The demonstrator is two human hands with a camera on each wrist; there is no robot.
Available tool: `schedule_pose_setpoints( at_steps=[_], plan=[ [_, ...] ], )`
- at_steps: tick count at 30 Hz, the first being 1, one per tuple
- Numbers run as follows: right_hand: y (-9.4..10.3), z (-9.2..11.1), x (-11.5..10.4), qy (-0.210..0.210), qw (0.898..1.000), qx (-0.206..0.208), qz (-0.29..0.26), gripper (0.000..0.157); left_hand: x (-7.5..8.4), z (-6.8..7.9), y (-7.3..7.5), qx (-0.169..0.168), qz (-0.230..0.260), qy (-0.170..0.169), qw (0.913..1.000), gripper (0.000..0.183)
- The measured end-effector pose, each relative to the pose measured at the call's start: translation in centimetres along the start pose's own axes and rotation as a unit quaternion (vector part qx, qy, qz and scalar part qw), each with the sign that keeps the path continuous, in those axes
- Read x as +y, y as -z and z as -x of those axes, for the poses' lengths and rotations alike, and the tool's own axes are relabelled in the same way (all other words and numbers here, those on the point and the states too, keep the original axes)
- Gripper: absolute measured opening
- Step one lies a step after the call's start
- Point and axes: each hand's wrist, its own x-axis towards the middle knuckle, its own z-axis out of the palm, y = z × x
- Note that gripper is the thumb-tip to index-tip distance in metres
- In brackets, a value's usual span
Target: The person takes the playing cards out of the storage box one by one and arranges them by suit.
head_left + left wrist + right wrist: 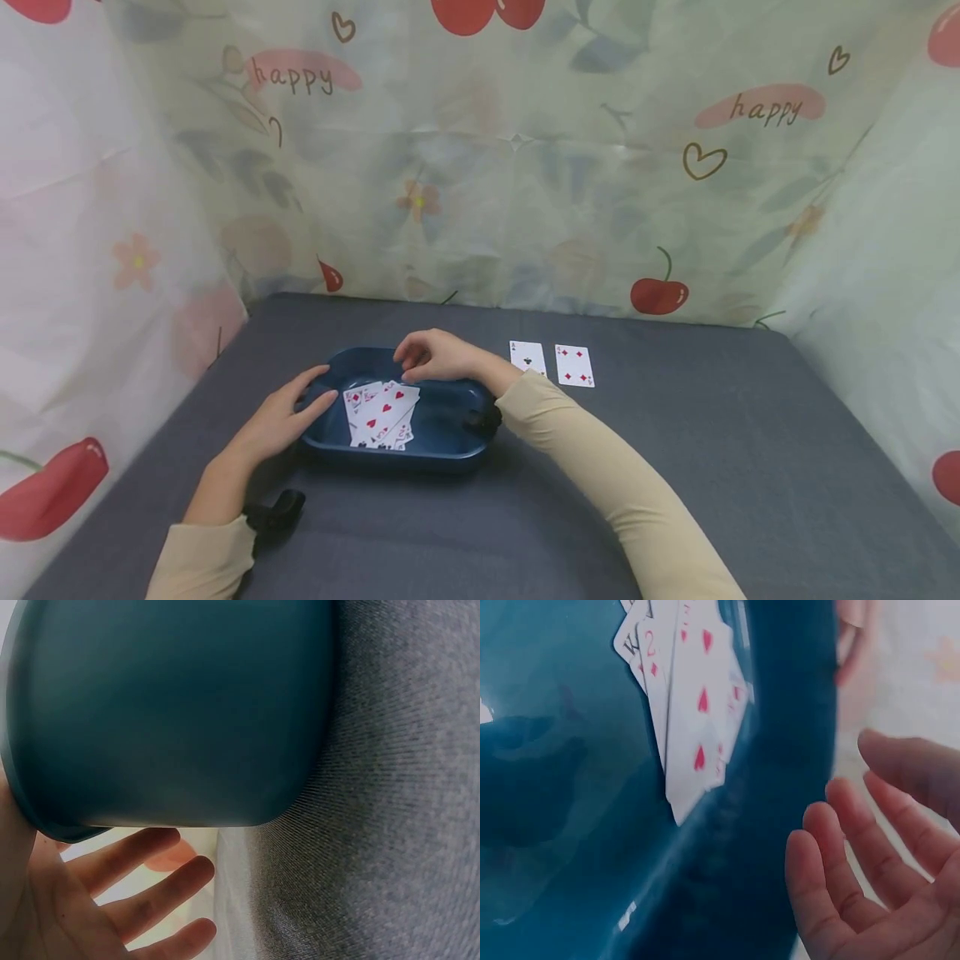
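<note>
A dark blue oblong basin [450,457] stands on the table with a loose pile of playing cards [386,412] in it. A hearts card [703,697] lies face up on top. My left hand [273,421] rests at the basin's left end, thumb over the rim; in the left wrist view its other fingers [161,892] spread outside the wall. Over the basin's far side hovers my right hand [438,357], fingers loosely bent, no card visible in it. Beyond my right forearm lie a clubs card [527,354], partly covered by the sleeve, and a four of diamonds [574,366].
A dark grey cloth [712,450] covers the table. Printed curtains [517,167] stand along its back and both sides. A black wrist strap [277,512] is on my left wrist, and another dark device [483,417] shows by the right one.
</note>
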Motion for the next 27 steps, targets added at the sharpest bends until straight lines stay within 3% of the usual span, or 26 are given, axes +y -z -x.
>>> schedule_pose_setpoints(
  at_steps=[6, 15, 27],
  plan=[
    [-1.8, -2.2, -0.8, -0.011, 0.998, -0.054, -0.008, 0.037, -0.3, -0.1, 0.0, -0.003, 0.002, 0.004, 1.0000, 0.068],
    [-3.3, -3.7, -0.4, -0.021, 0.994, -0.107, -0.024, 0.045, -0.1, 0.0, 0.1, -0.002, 0.005, -0.001, 1.0000, 0.069],
    [-4.5, -3.6, -0.2, -0.056, 0.986, -0.092, 0.126, 0.054, -0.4, -0.1, 0.0, -0.002, 0.010, -0.001, 0.9999, 0.068]
  ],
)
